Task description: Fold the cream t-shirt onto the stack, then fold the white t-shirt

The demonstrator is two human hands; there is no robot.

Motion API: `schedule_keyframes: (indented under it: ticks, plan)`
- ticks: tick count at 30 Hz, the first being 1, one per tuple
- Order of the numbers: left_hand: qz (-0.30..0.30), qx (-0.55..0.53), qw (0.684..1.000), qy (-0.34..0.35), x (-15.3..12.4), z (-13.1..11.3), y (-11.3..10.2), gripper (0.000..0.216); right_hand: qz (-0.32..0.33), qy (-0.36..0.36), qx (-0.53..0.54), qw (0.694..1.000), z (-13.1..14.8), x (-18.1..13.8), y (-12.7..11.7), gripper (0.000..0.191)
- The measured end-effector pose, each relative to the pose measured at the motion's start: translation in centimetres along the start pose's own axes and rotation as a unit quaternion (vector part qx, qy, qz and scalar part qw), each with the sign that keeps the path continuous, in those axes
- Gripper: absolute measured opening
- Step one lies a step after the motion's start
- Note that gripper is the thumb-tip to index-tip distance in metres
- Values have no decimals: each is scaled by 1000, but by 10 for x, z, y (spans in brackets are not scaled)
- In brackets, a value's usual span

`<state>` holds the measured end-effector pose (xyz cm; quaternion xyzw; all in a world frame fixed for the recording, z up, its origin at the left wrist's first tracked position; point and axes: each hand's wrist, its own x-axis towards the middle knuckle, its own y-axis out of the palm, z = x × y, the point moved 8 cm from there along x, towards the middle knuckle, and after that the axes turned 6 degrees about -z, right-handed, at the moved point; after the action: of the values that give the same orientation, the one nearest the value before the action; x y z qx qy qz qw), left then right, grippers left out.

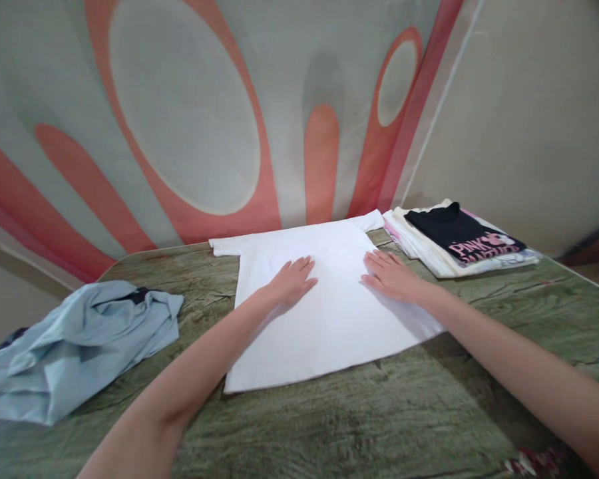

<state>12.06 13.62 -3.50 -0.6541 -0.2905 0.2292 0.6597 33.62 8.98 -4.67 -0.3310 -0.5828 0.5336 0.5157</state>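
A white T-shirt (324, 332) lies spread out flat on the wood-grain table, its sleeves toward the wall and its hem toward me. My left hand (293, 283) rests palm down on the left half of the shirt, fingers stretched out. On the right half, close to the shirt's side edge, my right hand (392, 275) also lies flat with its fingers extended. Neither hand grips the cloth.
On the left of the table (329, 426) is a crumpled light blue garment (80, 346) with dark cloth beside it. Folded shirts (424, 256) are stacked at the back right, a black printed one (464, 229) on top. A patterned wall (289, 166) stands behind.
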Motion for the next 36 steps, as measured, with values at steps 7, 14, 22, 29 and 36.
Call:
schedule_keyframes:
  ticks: [7,14,22,29,36]
  plan:
    - [-7,-20,999,40,-76,-49,-17,56,18,-114,74,991,108,-15,0,64]
    - [8,10,998,-61,-155,-6,-27,60,19,-36,12,999,33,-62,-2,64]
    - [12,18,990,-141,-163,11,-30,66,-10,28,-19,999,17,-68,6,65]
    - [-23,30,992,-122,-155,1,-29,59,3,-37,9,999,47,-47,10,65]
    - [-9,21,994,-104,-185,-17,-35,59,-4,-51,11,999,46,-76,6,65]
